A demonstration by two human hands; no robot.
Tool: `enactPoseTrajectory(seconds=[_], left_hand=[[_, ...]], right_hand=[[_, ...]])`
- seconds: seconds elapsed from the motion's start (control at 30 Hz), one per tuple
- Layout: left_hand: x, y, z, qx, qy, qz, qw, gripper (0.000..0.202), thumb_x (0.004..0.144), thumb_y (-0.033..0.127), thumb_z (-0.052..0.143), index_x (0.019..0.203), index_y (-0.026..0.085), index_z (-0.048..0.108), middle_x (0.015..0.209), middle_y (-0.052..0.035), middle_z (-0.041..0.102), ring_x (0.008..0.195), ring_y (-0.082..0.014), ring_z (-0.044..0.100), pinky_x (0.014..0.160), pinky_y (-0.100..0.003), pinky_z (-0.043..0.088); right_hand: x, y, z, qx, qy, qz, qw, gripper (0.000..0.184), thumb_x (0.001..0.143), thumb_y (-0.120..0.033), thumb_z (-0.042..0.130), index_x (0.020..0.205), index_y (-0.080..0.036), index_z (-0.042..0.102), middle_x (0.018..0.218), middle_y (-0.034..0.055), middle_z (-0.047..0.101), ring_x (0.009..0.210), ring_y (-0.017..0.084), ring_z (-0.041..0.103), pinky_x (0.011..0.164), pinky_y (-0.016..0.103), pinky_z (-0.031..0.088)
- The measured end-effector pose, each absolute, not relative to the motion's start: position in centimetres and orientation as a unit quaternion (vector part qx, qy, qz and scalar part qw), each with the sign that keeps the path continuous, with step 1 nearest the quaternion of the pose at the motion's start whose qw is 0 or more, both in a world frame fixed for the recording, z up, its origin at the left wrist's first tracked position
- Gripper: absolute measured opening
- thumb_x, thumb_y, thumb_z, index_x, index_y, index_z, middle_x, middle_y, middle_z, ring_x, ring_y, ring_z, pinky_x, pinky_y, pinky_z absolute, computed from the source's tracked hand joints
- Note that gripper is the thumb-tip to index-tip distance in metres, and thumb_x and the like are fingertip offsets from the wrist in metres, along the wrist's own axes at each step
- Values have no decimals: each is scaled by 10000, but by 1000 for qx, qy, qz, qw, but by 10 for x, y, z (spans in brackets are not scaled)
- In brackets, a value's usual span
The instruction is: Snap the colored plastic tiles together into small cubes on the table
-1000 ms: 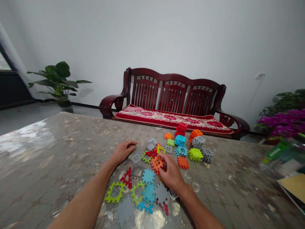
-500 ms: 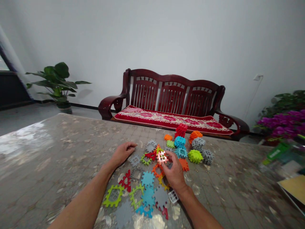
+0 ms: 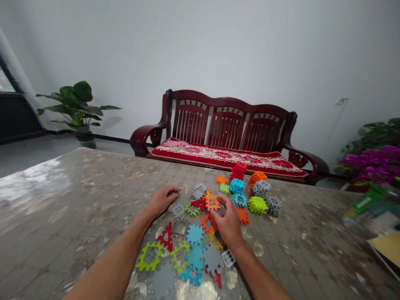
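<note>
My right hand (image 3: 229, 223) pinches a small orange square grid tile (image 3: 213, 203) by its right edge, lifted a little above the table. My left hand (image 3: 162, 198) rests on the table (image 3: 62, 208) with fingers loosely curled and holds nothing; a grey tile (image 3: 177, 209) lies just to its right. Flat interlocking tiles in blue (image 3: 194, 234), green (image 3: 150, 255), red (image 3: 166, 236) and grey (image 3: 213, 258) lie spread below both hands. Behind them stand several assembled cubes: blue (image 3: 236, 185), green (image 3: 257, 204), grey (image 3: 261, 188), orange (image 3: 257, 177) and red (image 3: 238, 171).
A dark red wooden bench (image 3: 225, 133) with a red cushion stands behind the table. A potted plant (image 3: 78, 108) is at the far left. Purple flowers (image 3: 373, 160) and blurred boxes (image 3: 383, 221) sit at the right edge.
My right hand lifted the orange square tile from the pile and carried it a little farther away. My left hand stayed in place.
</note>
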State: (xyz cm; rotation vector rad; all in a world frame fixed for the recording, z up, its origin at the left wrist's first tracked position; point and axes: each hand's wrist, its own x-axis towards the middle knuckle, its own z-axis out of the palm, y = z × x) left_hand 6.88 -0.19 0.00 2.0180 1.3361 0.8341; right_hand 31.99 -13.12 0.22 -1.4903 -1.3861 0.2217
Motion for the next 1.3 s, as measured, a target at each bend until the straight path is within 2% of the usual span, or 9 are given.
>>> enactPoseTrajectory(seconds=[0.33,0.53,0.8,1.03,1.3], left_hand=[[69,-3,3,760,499,308,279,361,783,338,513,1021,177,732,928,-57,764,859,-230,693,819,-337,520],[70,-5,6,764,493,311,278,351,777,316,507,1003,172,732,936,-64,763,877,-231,692,836,-338,518],[70,-5,5,762,497,311,277,351,768,315,507,999,177,731,940,-60,759,861,-220,687,833,-328,517],[70,-3,3,760,496,310,283,339,778,316,511,1003,188,730,905,-46,761,840,-219,688,816,-330,523],[70,-3,2,753,496,324,285,320,775,291,538,1004,201,742,941,-50,768,865,-228,690,850,-344,520]], right_hand=[[320,-134,3,-644,-619,66,445,493,742,-175,617,1233,-222,621,1205,64,676,1134,247,603,1021,415,453],[315,-137,11,-661,-651,29,371,542,762,-181,632,1300,-226,591,1250,70,655,1164,262,573,1030,412,434],[316,-134,15,-666,-673,33,319,526,814,-191,617,1337,-203,557,1272,86,652,1173,268,569,1022,410,424],[316,-137,17,-658,-683,17,315,507,817,-244,640,1319,-220,578,1226,81,674,1132,264,597,996,411,449],[332,-114,35,-681,-633,37,368,596,790,-332,673,1363,-242,535,1209,65,691,1078,262,646,959,409,487]])
